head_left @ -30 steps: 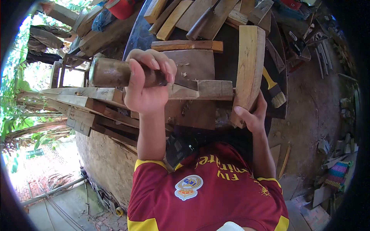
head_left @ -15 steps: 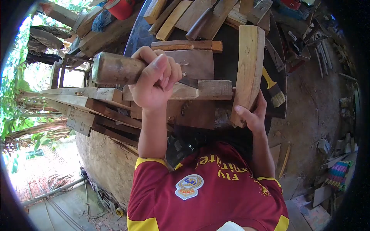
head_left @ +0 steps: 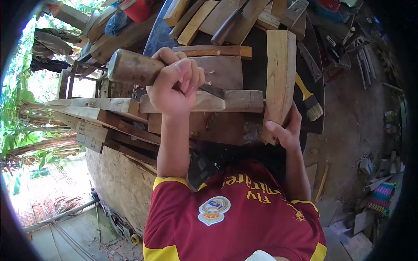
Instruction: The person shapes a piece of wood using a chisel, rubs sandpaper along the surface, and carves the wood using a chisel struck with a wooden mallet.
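My left hand (head_left: 176,82) is closed round the thick wooden handle of a chisel (head_left: 135,68). Beyond my fist, its dark blade lies against a notched wooden bar (head_left: 244,101) that runs crosswise over the bench. My right hand (head_left: 287,128) grips the near end of a long, slightly curved wood block (head_left: 278,69), thumb on top and fingers mostly hidden behind. That block crosses close to the bar's right end; whether they touch I cannot tell.
Around them are a yellow-handled brush (head_left: 310,98), a reddish wood strip (head_left: 217,51), another dark-handled tool (head_left: 226,28) and several wood pieces. Long beams (head_left: 100,114) jut out at the left. A red bucket (head_left: 136,9) stands at the upper left.
My left hand has turned and closed more tightly, and the handle's butt end has risen and shifted slightly right. The block in my right hand has moved slightly left.
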Available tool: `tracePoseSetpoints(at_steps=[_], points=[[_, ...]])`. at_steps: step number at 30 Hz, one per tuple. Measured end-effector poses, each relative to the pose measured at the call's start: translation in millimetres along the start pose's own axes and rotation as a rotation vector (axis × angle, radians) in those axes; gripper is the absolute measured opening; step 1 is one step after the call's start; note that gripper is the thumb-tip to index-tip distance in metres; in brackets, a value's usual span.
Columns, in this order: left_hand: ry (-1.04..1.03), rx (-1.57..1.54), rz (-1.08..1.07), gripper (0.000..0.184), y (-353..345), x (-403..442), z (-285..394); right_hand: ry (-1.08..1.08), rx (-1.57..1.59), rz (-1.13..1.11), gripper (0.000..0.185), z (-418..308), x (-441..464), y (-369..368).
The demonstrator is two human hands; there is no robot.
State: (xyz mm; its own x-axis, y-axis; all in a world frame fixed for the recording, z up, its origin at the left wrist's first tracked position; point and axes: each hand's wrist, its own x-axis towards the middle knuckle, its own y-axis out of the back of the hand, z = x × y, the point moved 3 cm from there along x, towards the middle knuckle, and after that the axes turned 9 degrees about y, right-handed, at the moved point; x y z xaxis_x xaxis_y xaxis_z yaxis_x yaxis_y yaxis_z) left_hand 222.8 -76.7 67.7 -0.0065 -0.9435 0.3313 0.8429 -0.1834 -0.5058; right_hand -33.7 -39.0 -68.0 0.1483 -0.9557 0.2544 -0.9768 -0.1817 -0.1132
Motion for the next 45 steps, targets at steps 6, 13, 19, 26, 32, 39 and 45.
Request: tracePoseSetpoints(at_steps=[6,13,19,26,32,39,45], points=[[-0.035,0.201,0.064,0.025,-18.6,0.1,-3.3,0.025,-0.012,-0.01,0.075,-4.3,3.5,-3.2],[-0.079,0.371,0.1,0.018,-34.2,7.0,-8.9,0.316,-0.516,0.131,0.068,-77.8,34.4,38.6],[-0.11,0.507,0.056,0.015,-44.5,14.4,-13.9,0.807,-0.878,0.363,0.066,-217.9,87.2,104.1],[-0.005,0.669,0.045,0.016,-62.6,26.0,-28.6,0.956,-1.569,-0.024,0.064,-222.6,71.9,19.1],[0.018,0.664,0.036,0.017,-65.8,30.2,-28.5,0.713,-1.366,0.037,0.056,-257.9,81.1,90.2],[0.041,0.735,0.018,0.017,-71.1,29.6,-32.7,0.791,-1.274,0.059,0.067,-210.8,57.0,48.6],[-0.009,0.783,-0.022,0.019,-79.4,27.3,-40.1,0.704,-1.095,0.229,0.063,-216.3,50.1,73.4]])
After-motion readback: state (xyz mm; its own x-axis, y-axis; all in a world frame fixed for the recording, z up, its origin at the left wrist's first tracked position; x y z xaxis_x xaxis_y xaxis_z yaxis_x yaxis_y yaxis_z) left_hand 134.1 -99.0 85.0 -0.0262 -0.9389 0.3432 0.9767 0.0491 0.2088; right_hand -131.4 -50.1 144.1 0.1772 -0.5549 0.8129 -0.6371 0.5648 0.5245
